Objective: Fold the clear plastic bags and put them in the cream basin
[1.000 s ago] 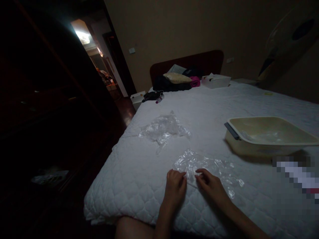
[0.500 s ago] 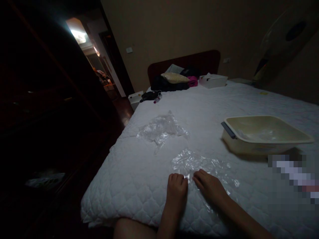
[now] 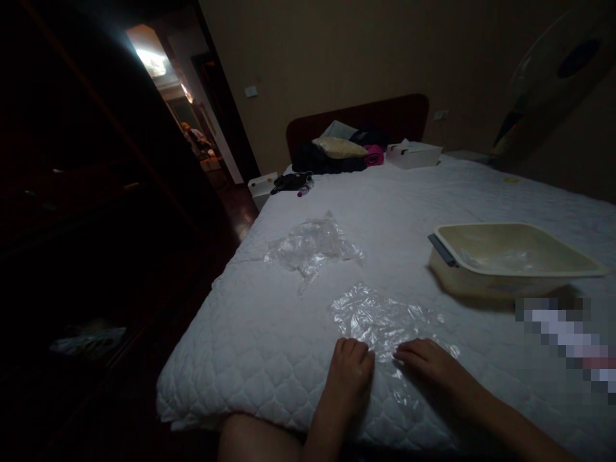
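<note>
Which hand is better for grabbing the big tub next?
Probably the right hand: it is closer to the cream tub, on that side. The left hand is farther away. Both are by the nearer clear plastic.

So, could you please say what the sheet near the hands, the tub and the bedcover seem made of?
The sheet looks like clear, glossy plastic film, from its glinting creases. The tub is probably smooth moulded plastic, given its rounded rim. The bedcover seems matte fabric, from its quilted pattern; fibre unclear.
</note>
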Available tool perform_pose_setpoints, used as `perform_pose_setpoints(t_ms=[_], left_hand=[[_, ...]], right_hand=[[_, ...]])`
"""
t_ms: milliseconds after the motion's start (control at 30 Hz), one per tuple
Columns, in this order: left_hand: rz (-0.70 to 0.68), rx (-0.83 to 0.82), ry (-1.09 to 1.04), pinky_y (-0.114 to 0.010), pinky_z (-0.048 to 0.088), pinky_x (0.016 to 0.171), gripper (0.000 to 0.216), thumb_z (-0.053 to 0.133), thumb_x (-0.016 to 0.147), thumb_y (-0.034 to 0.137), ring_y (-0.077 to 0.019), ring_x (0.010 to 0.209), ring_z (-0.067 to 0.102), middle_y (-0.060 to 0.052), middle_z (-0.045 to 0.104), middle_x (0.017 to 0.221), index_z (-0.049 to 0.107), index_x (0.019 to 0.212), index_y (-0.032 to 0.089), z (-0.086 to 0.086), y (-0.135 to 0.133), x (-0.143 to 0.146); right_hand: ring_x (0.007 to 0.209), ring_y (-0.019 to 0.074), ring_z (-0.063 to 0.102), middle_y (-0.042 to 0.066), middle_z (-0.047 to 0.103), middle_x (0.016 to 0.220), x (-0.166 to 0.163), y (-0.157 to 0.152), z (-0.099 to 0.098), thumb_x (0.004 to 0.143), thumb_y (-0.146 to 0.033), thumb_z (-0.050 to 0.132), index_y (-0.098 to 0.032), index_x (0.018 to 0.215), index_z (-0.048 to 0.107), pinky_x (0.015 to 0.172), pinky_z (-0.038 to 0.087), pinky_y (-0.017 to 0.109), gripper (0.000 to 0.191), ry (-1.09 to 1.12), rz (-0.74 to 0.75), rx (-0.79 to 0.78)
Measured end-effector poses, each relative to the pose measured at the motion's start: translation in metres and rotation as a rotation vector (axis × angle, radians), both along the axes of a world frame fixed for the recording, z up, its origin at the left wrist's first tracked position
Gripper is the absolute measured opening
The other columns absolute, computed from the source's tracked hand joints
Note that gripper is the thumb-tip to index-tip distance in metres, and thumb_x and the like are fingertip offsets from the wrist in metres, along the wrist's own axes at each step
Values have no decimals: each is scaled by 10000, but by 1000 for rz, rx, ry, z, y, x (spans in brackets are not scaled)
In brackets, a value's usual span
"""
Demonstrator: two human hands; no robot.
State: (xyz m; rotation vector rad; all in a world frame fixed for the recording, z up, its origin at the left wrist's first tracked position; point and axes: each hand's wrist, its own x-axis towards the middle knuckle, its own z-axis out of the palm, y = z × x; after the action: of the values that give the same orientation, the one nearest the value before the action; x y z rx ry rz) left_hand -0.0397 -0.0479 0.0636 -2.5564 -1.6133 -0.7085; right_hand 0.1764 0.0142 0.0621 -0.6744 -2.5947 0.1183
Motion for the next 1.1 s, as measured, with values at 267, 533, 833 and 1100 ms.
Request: perform_pose_setpoints(t_ms=[267,533,833,1100], left_hand=[[26,55,24,-311,433,681,61,575,786,114,-184,760,494,-33,551,774,548,747,153,-15,7,4],[-8,92,-15,-329,441,725,94,632,757,183,-183,796,511,-26,555,784,546,729,154,-18,9,4],[-28,102,-5,-351,440,752,47,594,780,161,-186,819,514,-28,556,808,556,755,149,-13,8,7],[-9,96,35,-346,437,769,54,532,810,129,-176,801,514,-31,552,802,563,842,160,-14,8,7]], right_hand=[[835,181,593,64,676,951,-7,-2,-6,900,-128,365,-185,1025,574,743,425,349,249,-7,82,185],[749,170,574,53,642,800,-12,-7,8,876,-214,422,-187,858,579,731,432,338,160,19,-100,-162],[726,193,604,53,652,780,-27,6,-7,855,-335,459,-170,1027,559,685,451,326,259,198,-391,-251],[680,179,570,45,623,739,-32,15,-4,848,-340,469,-188,795,566,632,422,303,189,81,-349,-287]])
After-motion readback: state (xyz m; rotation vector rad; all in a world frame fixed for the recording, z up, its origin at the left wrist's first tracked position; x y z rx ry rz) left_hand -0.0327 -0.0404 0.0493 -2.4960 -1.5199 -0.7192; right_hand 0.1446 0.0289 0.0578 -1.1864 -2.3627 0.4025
